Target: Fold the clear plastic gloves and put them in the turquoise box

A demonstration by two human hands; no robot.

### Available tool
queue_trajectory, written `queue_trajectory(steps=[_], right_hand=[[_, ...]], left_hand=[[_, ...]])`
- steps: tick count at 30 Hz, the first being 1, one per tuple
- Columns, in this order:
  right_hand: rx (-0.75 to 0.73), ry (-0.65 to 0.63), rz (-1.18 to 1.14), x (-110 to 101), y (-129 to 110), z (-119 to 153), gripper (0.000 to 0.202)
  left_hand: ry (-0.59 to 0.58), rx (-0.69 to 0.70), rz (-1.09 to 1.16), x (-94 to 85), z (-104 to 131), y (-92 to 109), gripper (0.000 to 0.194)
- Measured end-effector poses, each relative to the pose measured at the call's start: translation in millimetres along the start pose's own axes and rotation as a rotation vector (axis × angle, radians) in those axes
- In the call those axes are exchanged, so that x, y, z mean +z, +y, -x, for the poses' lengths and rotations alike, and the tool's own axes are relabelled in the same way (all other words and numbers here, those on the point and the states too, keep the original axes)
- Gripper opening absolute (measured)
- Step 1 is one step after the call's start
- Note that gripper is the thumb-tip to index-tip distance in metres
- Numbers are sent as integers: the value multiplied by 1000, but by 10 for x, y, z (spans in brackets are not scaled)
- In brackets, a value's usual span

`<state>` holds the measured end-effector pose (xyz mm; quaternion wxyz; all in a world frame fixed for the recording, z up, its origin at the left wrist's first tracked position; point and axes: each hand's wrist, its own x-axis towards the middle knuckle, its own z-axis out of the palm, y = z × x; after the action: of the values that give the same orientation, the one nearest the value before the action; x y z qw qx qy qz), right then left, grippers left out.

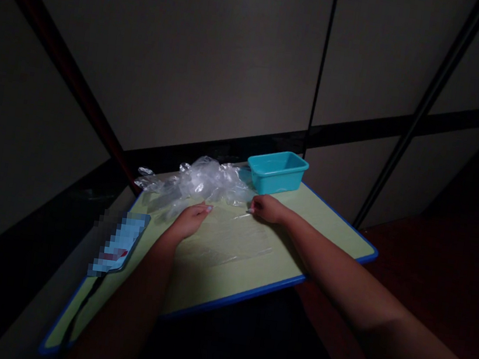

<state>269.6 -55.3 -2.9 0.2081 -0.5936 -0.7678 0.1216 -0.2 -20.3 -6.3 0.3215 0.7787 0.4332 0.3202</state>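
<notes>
A thin, clear plastic bag (235,244) lies flat on the yellow-green table top, its far edge between my two hands. My left hand (190,220) has thumb and fingers pinched at the bag's far left corner. At the far right corner, my right hand (267,208) is closed with its fingertips together on the plastic. Just beyond both hands spreads a crumpled heap of clear plastic (208,181), shiny and loosely piled. A teal plastic basin (278,180) stands behind my right hand, at the table's far edge.
The small table (330,230) has a blue rim. On its left side rests a phone-like device (125,241) with a lit, blurred-out screen and a dark cable. Pale panelled doors (219,65) rise close behind the table. The room is dim, with a reddish floor at right.
</notes>
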Motion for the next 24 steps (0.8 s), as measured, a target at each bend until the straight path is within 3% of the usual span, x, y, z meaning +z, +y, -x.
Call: queue_trajectory(steps=[10,19,24], right_hand=[[6,7,22,12,33,-10,11],[-30,9,-13,24,50,-18,12],[-61,-3,-102,36,76,-24,12]], left_hand=[[139,-36,117,-91,72,124,47],[78,-124,464,-161,105,96,46],[62,-128,552,-219,127,107,36]])
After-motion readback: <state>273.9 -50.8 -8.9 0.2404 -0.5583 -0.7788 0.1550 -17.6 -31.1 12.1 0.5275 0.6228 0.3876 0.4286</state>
